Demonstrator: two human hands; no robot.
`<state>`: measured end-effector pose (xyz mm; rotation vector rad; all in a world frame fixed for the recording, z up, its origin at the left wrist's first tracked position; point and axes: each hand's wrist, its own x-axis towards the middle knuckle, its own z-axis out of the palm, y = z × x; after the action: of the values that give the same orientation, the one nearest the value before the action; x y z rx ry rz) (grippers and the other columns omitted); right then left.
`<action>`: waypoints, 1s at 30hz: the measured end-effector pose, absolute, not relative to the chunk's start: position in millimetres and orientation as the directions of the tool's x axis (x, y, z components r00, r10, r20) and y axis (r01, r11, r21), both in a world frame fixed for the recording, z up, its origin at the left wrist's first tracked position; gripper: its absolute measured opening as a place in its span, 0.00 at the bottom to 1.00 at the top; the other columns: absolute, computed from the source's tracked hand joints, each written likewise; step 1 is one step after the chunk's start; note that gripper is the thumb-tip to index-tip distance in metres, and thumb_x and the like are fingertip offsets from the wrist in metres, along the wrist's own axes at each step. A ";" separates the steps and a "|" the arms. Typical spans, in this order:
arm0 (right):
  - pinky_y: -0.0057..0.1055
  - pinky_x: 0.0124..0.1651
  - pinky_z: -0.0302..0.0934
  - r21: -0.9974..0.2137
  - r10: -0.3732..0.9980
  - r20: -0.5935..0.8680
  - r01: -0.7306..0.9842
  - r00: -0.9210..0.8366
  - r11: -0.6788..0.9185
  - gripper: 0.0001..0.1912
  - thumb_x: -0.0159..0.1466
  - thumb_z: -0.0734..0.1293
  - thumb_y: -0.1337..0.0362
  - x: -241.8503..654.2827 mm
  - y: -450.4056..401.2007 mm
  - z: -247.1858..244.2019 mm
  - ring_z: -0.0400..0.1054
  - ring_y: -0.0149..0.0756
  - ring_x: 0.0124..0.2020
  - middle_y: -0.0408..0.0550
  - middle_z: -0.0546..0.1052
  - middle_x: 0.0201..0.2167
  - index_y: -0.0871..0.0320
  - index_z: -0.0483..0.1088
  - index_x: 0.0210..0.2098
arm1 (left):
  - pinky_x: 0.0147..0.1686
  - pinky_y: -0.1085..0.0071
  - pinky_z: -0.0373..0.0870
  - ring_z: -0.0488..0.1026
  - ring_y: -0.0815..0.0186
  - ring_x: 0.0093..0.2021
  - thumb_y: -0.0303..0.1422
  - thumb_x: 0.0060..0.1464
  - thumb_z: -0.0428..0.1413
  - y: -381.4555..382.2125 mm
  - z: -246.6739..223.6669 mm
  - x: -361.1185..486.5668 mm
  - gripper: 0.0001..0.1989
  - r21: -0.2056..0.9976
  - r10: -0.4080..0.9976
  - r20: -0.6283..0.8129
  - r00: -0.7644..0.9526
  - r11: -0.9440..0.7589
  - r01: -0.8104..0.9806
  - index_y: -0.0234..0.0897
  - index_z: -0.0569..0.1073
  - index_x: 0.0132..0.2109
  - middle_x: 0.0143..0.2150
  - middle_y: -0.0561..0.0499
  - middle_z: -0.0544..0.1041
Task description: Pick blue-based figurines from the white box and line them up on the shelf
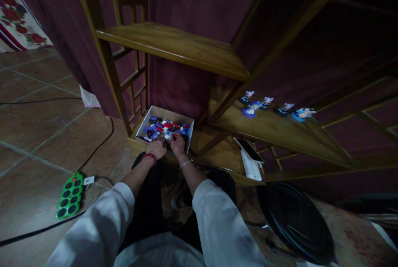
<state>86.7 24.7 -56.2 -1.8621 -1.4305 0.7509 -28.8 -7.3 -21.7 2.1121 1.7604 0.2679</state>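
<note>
Opening upward, box (174, 117) lies crosswise.

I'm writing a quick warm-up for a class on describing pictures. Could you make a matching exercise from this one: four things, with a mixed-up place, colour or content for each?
Column 1
1. Power strip
2. Box
3. Phone
4. Red bracelet

Column 2
A. Around the wrist of the left hand
B. Dark-faced, next to a white object
C. Green, on the tiled floor
D. Holds small colourful figures

Right pairs: 1-C, 2-D, 3-B, 4-A
</note>
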 end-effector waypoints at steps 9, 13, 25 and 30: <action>0.27 0.44 0.61 -0.834 0.967 -0.086 0.513 0.240 -0.201 0.12 0.55 0.61 0.64 93.3 23.5 -63.7 0.68 0.31 0.38 0.42 0.74 0.36 0.55 0.68 0.39 | 0.40 0.67 0.65 0.72 0.59 0.42 0.32 0.53 0.45 -9.9 -22.0 -27.2 0.22 0.406 0.988 -0.110 0.107 -0.053 0.912 0.39 0.58 0.56 0.42 0.44 0.75; 0.27 0.45 0.60 -0.830 0.968 -0.100 0.517 0.231 -0.210 0.12 0.55 0.61 0.64 91.7 23.7 -61.6 0.68 0.31 0.40 0.42 0.74 0.37 0.55 0.68 0.39 | 0.40 0.67 0.65 0.71 0.59 0.43 0.31 0.53 0.44 -11.1 -23.2 -26.1 0.24 0.405 0.990 -0.098 0.106 -0.057 0.912 0.38 0.56 0.58 0.42 0.43 0.75; 0.29 0.41 0.64 -0.850 0.960 -0.182 0.457 0.212 -0.262 0.14 0.53 0.63 0.63 81.0 30.6 -64.6 0.69 0.33 0.39 0.43 0.74 0.39 0.55 0.68 0.40 | 0.43 0.68 0.65 0.72 0.60 0.43 0.30 0.51 0.46 -12.2 -21.8 -29.5 0.19 0.393 0.998 -0.035 0.054 -0.036 0.919 0.38 0.66 0.51 0.42 0.44 0.75; 0.28 0.37 0.66 -0.903 0.954 -0.249 0.315 0.166 -0.291 0.14 0.53 0.63 0.67 79.7 32.7 -69.6 0.71 0.31 0.33 0.44 0.74 0.39 0.57 0.66 0.40 | 0.47 0.68 0.62 0.71 0.62 0.44 0.29 0.51 0.46 -12.9 -18.6 -29.3 0.16 0.381 0.999 0.003 0.051 -0.048 0.923 0.36 0.69 0.46 0.40 0.43 0.76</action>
<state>79.7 32.7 -69.6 -1.7299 -1.2163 1.1338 -29.3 -12.9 -18.6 2.0554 1.9523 0.3895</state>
